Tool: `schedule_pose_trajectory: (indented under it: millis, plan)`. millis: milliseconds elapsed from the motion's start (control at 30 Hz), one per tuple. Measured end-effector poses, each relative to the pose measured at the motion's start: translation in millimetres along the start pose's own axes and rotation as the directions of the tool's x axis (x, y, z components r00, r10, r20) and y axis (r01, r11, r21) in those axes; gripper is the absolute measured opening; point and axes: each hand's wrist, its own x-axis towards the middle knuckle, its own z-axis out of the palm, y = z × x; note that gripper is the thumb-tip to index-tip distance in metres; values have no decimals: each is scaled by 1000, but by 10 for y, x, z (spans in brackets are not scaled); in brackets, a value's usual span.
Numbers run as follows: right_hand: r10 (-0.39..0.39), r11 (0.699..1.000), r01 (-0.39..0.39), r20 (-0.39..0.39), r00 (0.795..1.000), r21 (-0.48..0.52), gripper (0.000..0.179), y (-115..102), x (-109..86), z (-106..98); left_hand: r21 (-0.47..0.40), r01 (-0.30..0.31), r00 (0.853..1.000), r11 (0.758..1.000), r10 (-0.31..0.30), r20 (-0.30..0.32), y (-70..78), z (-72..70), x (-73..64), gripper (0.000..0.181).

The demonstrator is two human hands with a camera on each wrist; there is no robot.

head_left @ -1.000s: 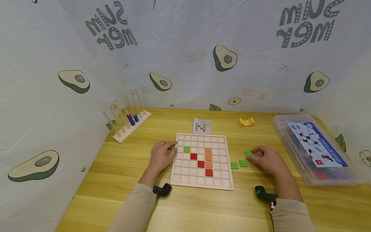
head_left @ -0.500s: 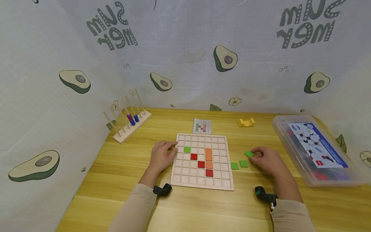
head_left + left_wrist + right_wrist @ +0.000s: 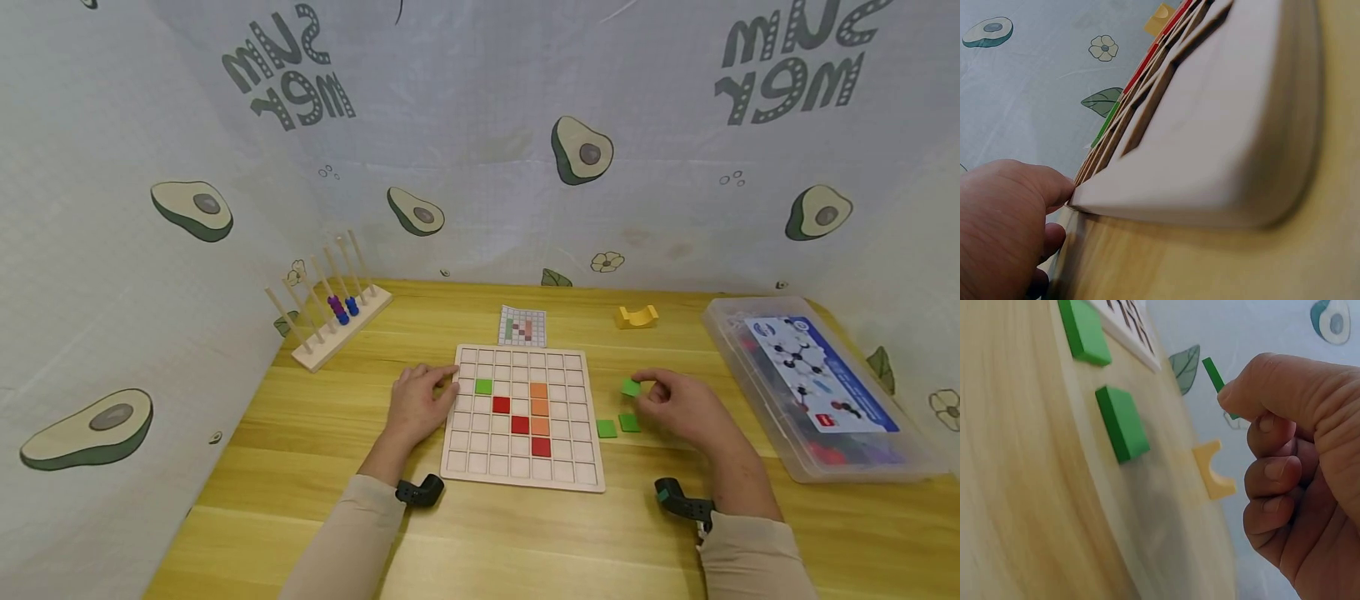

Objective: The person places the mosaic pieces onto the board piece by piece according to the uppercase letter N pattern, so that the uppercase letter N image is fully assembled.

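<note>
A square wooden grid board [image 3: 497, 460] lies on the table with one green tile [image 3: 483, 387], several red tiles [image 3: 520, 425] and several orange tiles [image 3: 539, 407] in its cells. My left hand [image 3: 421, 403] rests at the board's left edge, fingertips touching its rim in the left wrist view. Between thumb and forefinger, my right hand [image 3: 678, 410] pinches a green square tile [image 3: 1212, 375], raised off the table right of the board. Below it, two loose green tiles [image 3: 607, 428] lie flat beside the board's right edge.
Behind the board lies a small printed pattern card [image 3: 522, 326]. A peg stand [image 3: 342, 328] with purple and blue beads is at the back left. A yellow curved block [image 3: 637, 317] sits at the back right, near a clear plastic case [image 3: 813, 387].
The right hand has lifted the third loose green tile off the table and moved it slightly left. My left hand and the board have stayed put.
</note>
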Motion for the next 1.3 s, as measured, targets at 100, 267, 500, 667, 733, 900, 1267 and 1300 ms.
schedule_pose_trajectory:
  millis: [100, 267, 500, 667, 733, 900, 1267, 1300]
  plan:
    - [-30, 1000, 30, 4, 1000, -1, 39, -97, -9, 10, 3, -1, 1000, 1000, 1, -4, -4, 3, 2, 34]
    - [-112, 993, 112, -8, 994, -25, 35, -206, 18, 39, 8, -6, 1000, 1000, 6, -14, -13, 13, 6, 33]
    - [-190, 982, 191, 29, 981, -8, 33, -350, 68, 110, 2, 2, 1000, 1000, -2, -6, -12, 2, 5, 34]
    - [-222, 975, 220, 55, 974, 27, 31, -489, 90, 193, 7, -1, 1000, 1000, 1, -7, -5, -9, 3, 33]
    - [-230, 973, 227, 72, 971, 36, 30, -542, 98, 233, 5, -1, 1000, 1000, 1, -7, -4, -10, 4, 33]
    - [-234, 972, 231, 105, 967, 41, 30, -653, 127, 341, 10, -4, 1000, 1000, 4, -7, -10, 0, 8, 33]
    - [-278, 960, 272, 138, 951, 60, 27, -815, 176, 593, 12, 11, 1000, 1000, -11, 6, -8, -1, 9, 33]
    - [-292, 956, 285, 138, 947, 64, 27, -823, 180, 617, 11, 10, 1000, 1000, -10, 4, -10, 1, 9, 33]
